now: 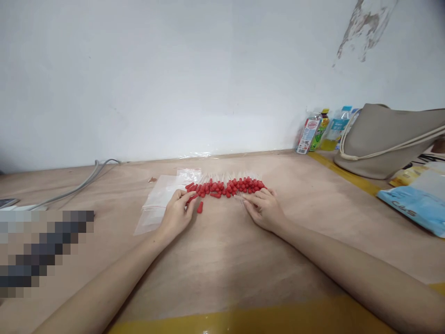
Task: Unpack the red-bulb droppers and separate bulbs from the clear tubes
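A pile of clear droppers with red rubber bulbs (243, 185) lies across the table, bulbs toward me and thin tubes pointing to the wall. My left hand (179, 211) is at the pile's left end, its thumb and fingers closed around a red bulb (191, 199). One separate red bulb (200, 207) lies on the table just right of that thumb. At the pile's right side, my right hand (266, 208) pinches a thin clear tube (238, 195) between thumb and fingers. Whether that tube carries a bulb is hidden.
Clear zip bags (153, 204) lie left of the pile, partly under my left hand. A grey cable (79, 187) runs at the far left. Bottles (335, 130), a carton (308, 134), a grey bag (385, 139) and a blue tissue pack (412, 204) stand or lie at the right.
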Action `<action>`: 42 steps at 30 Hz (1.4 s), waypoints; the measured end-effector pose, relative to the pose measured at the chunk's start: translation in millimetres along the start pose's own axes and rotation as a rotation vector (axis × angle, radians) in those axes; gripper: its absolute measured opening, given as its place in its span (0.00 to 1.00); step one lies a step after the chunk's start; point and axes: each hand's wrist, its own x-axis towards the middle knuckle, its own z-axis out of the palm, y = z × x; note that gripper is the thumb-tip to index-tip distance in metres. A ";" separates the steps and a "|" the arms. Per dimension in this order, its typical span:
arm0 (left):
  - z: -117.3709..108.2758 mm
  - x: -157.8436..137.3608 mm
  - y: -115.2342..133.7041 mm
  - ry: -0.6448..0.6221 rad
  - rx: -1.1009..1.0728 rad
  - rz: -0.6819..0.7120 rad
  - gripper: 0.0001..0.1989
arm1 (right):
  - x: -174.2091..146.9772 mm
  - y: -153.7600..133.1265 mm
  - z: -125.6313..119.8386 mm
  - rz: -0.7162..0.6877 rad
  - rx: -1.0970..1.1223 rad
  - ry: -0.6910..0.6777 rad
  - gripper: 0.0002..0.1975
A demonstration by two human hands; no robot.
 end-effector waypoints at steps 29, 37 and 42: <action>34.5 37.0 34.3 -0.121 0.430 0.350 0.10 | 4.1 -3.6 5.1 0.012 -0.055 -0.156 0.12; -13.4 7.1 -10.1 -0.017 0.471 0.246 0.09 | 3.9 -2.5 5.0 -0.002 -0.072 -0.200 0.15; -19.9 -0.6 -14.3 -0.129 0.403 0.157 0.10 | 4.0 -2.1 3.6 -0.005 -0.069 -0.240 0.17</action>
